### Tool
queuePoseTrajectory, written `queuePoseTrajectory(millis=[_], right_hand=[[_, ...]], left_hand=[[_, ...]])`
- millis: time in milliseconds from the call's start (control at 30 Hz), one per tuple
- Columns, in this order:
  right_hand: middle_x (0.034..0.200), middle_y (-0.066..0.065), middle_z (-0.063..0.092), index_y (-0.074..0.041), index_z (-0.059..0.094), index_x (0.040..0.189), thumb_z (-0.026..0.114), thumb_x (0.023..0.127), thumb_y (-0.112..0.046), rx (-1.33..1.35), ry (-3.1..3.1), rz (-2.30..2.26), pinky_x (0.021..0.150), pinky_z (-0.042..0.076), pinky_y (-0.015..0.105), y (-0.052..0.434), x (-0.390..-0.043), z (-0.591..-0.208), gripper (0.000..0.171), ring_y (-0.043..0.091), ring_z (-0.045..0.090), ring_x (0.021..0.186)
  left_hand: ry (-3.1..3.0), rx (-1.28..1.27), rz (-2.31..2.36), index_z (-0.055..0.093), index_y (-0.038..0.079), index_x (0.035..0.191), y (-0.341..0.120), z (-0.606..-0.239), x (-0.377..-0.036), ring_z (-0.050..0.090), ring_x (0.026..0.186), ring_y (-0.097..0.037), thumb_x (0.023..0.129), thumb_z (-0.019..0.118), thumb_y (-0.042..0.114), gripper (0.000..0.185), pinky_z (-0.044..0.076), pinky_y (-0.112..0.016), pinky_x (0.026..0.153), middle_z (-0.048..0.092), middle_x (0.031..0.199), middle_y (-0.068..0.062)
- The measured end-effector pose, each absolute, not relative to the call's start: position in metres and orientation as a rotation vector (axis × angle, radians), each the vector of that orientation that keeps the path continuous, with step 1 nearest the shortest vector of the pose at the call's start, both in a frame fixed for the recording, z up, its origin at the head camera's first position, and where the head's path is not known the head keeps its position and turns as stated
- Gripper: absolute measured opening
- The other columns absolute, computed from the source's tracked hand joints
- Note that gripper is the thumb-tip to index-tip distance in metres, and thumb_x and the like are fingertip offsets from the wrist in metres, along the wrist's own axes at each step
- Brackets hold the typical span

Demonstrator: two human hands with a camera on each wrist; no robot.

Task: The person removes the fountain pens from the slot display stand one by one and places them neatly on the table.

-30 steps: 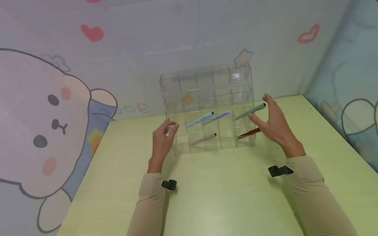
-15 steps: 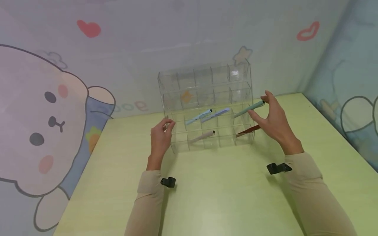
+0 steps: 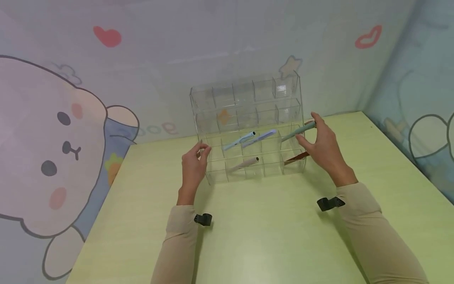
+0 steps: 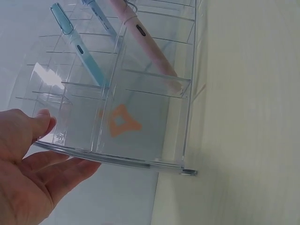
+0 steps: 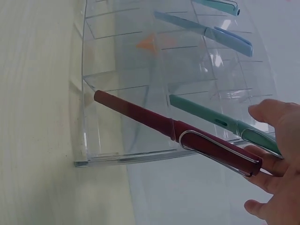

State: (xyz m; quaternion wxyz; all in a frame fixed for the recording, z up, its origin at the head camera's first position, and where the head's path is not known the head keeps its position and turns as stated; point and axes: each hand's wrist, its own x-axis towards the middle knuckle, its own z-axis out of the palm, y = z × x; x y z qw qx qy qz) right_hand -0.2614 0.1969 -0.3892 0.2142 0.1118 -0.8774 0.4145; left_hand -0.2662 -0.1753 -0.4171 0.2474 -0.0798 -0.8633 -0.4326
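The clear acrylic organizer [image 3: 248, 130] stands on the worktop [image 3: 255, 236] between both hands. The left hand [image 3: 193, 165] grips its left wall; the right hand [image 3: 320, 146] pinches the green pen [image 3: 296, 132] jutting from its right side. Rigid, slick, light: best held by the side walls.

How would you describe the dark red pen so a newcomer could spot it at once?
On the yellow-green table stands a clear acrylic organizer with rows of compartments. In its bottom row, at the end beside the right hand, the dark red pen lies slanted. Every other pen is pastel; only this one is deep red with a silver clip.
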Motion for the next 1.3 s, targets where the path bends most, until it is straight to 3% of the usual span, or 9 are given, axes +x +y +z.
queuePoseTrajectory(millis=[200,367,867,1000,1100,1200,1300], right_hand=[[0.133,0.031,0.053,0.005,0.036,0.149,0.065,0.098,-0.013,0.293,-2.332,1.099,0.103,0.038,0.062,0.195,-0.267,-0.397,0.061,0.048,0.049,0.124],[0.123,0.029,0.058,0.008,0.045,0.143,0.062,0.099,-0.006,0.281,-2.241,1.099,0.098,0.041,0.060,0.192,-0.269,-0.403,0.049,0.046,0.054,0.115],[0.104,0.025,0.064,0.006,0.048,0.139,0.067,0.092,0.001,0.297,-1.954,1.210,0.102,0.043,0.053,0.185,-0.261,-0.389,0.051,0.039,0.062,0.104],[0.100,0.016,0.065,0.005,0.051,0.137,0.068,0.090,0.004,0.312,-1.858,1.214,0.104,0.047,0.037,0.183,-0.256,-0.381,0.050,0.029,0.065,0.097],[0.100,0.005,0.064,0.003,0.051,0.137,0.069,0.089,0.006,0.319,-1.791,1.229,0.101,0.047,0.026,0.182,-0.252,-0.375,0.051,0.014,0.065,0.095],[0.100,0.000,0.062,0.001,0.051,0.137,0.069,0.088,0.007,0.321,-1.734,1.241,0.099,0.047,0.024,0.181,-0.248,-0.370,0.052,0.002,0.062,0.094],[0.100,0.001,0.064,0.000,0.052,0.136,0.069,0.088,0.007,0.324,-1.692,1.235,0.097,0.048,0.025,0.181,-0.245,-0.366,0.051,-0.002,0.062,0.094]], left_hand=[[-2.361,-0.223,-1.176,0.070,0.005,0.102,-0.176,-0.417,-0.267,0.066,0.110,-0.041,0.101,0.064,0.023,0.019,0.053,-0.048,0.094,0.069,0.118,-0.020],[-2.376,-0.208,-1.176,0.070,0.006,0.102,-0.176,-0.419,-0.266,0.066,0.109,-0.040,0.100,0.064,0.023,0.019,0.053,-0.049,0.094,0.069,0.119,-0.019],[-2.371,-0.214,-1.169,0.071,0.006,0.103,-0.177,-0.419,-0.266,0.066,0.109,-0.041,0.100,0.064,0.023,0.018,0.053,-0.049,0.094,0.069,0.120,-0.018],[-2.355,-0.231,-1.169,0.070,0.004,0.102,-0.177,-0.420,-0.266,0.066,0.110,-0.039,0.100,0.064,0.021,0.018,0.054,-0.048,0.094,0.070,0.117,-0.018],[-2.352,-0.238,-1.168,0.070,0.004,0.102,-0.177,-0.420,-0.266,0.066,0.111,-0.038,0.100,0.064,0.021,0.018,0.054,-0.047,0.094,0.070,0.116,-0.018],[-2.357,-0.235,-1.169,0.070,0.005,0.102,-0.176,-0.420,-0.266,0.066,0.110,-0.038,0.100,0.064,0.021,0.018,0.054,-0.048,0.093,0.070,0.117,-0.018],[-2.364,-0.227,-1.172,0.070,0.005,0.102,-0.176,-0.420,-0.267,0.065,0.112,-0.038,0.100,0.064,0.022,0.019,0.053,-0.047,0.094,0.070,0.117,-0.017]])
